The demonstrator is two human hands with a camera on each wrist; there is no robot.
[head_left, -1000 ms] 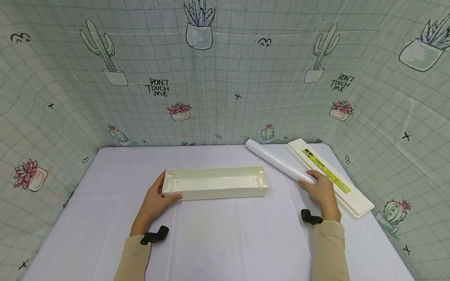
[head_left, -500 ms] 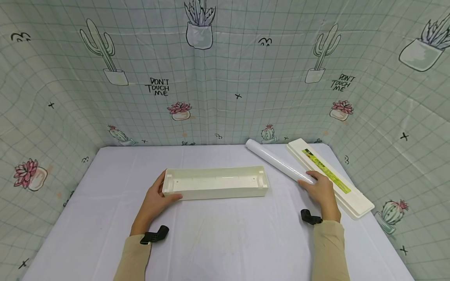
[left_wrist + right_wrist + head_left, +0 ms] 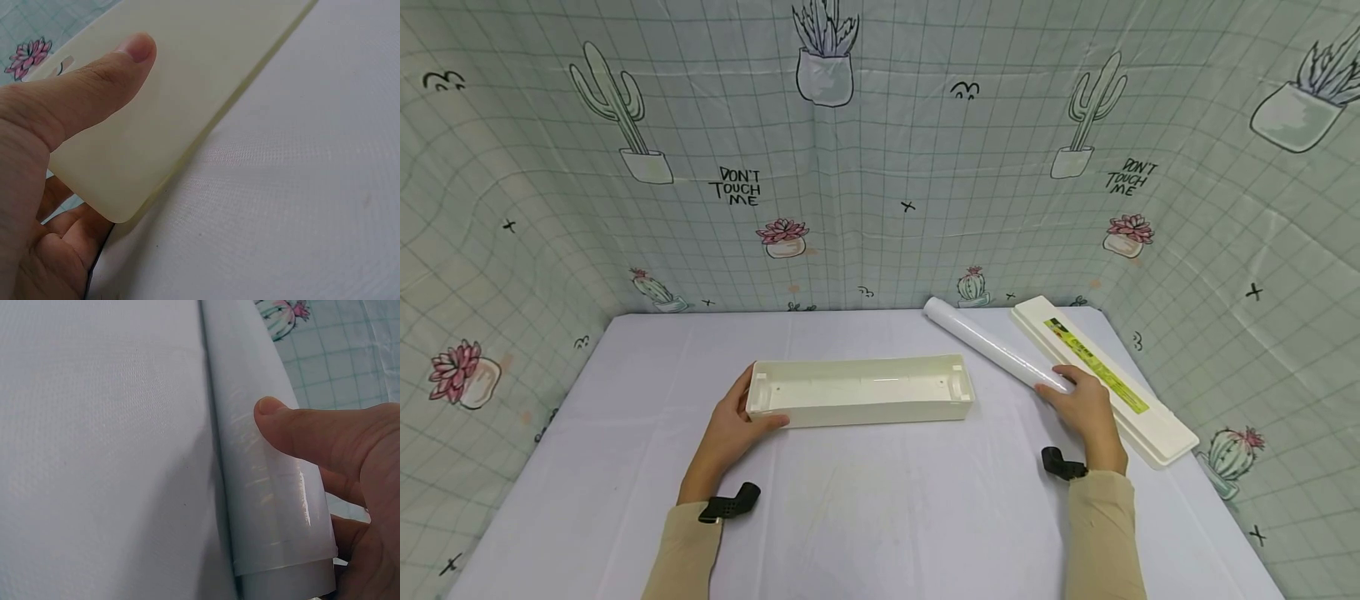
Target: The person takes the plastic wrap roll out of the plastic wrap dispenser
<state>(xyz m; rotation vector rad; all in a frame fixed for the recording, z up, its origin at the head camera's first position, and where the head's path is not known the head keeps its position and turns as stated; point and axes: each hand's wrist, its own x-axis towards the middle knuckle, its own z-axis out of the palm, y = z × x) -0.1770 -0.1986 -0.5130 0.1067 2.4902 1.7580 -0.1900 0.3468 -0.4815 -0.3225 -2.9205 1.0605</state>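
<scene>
A long cream plastic box (image 3: 857,412), its top uncovered and its inside bare, lies crosswise on the table. My left hand (image 3: 733,429) grips its left end, thumb on the near wall and fingers behind the end; the left wrist view shows the thumb (image 3: 106,84) flat against the box wall (image 3: 169,106). To the right, a roll of clear plastic wrap (image 3: 992,343) lies slanting on the cloth. The near end of that roll is held by my right hand (image 3: 1084,410). In the right wrist view the thumb (image 3: 306,431) lies over the wrap roll (image 3: 269,487).
A cream lid (image 3: 1161,437) with a yellow-green label (image 3: 1097,367) lies slanted right of the roll, near the table's right edge. White cloth (image 3: 880,508) covers the table. A grid-patterned curtain (image 3: 880,150) with cactus drawings hangs behind and at both sides.
</scene>
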